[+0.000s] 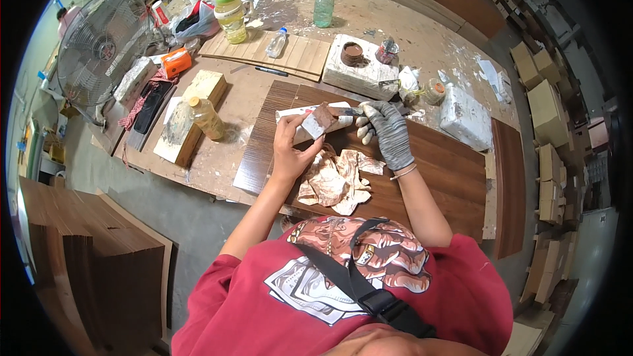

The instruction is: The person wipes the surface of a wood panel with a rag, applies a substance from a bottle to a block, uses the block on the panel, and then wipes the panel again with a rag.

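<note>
My bare left hand (290,148) grips a small square palette (315,126), pale with brown paste smeared over its upper part. My right hand (390,137), in a grey glove, is closed round a putty knife (345,111) whose blade reaches the paste on the palette. Both hands are above a dark wood-grain panel (435,161). Beneath the palette lies a white object (337,124), partly hidden by the left hand and palette. A crumpled, brown-stained cloth (335,181) rests on the panel nearer to me.
Beyond the panel, a white block (357,72) carries an open brown pot (352,54) and a small tin (387,51). A yellow-capped bottle (206,118), a large jar (230,18) and a green bottle (324,8) stand on the table. A fan (103,48) is at left.
</note>
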